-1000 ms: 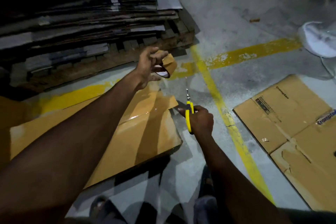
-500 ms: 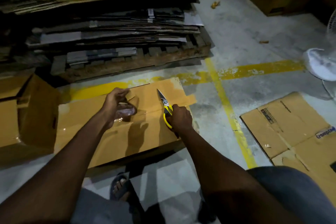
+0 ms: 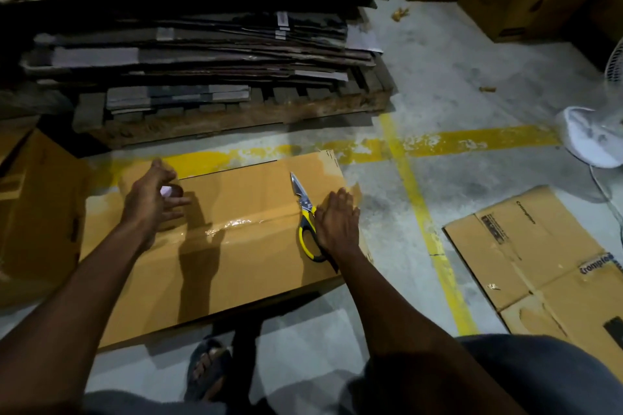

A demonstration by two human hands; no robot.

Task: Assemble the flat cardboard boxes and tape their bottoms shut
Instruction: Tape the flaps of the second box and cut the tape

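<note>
A brown cardboard box (image 3: 236,266) lies on the floor before me, its flaps closed and a strip of clear tape (image 3: 236,223) shining along the seam. My left hand (image 3: 148,202) hovers at the box's left end with fingers stretched out, and the tape roll (image 3: 170,190) sits between thumb and fingers. My right hand (image 3: 337,221) presses flat on the tape near the box's right edge. Yellow-handled scissors (image 3: 305,212) lie on the box against that hand, blades pointing away from me.
A wooden pallet stacked with flat cardboard (image 3: 202,61) stands behind the box. Another brown box (image 3: 33,212) sits at the left. A flattened carton (image 3: 539,263) lies on the right, with a white fan base (image 3: 593,138) beyond it. Yellow lines (image 3: 418,212) cross the concrete floor.
My left hand brought the tape roll down from the air to the box and opened its fingers. My right hand lowered the scissors onto the box and now lies flat.
</note>
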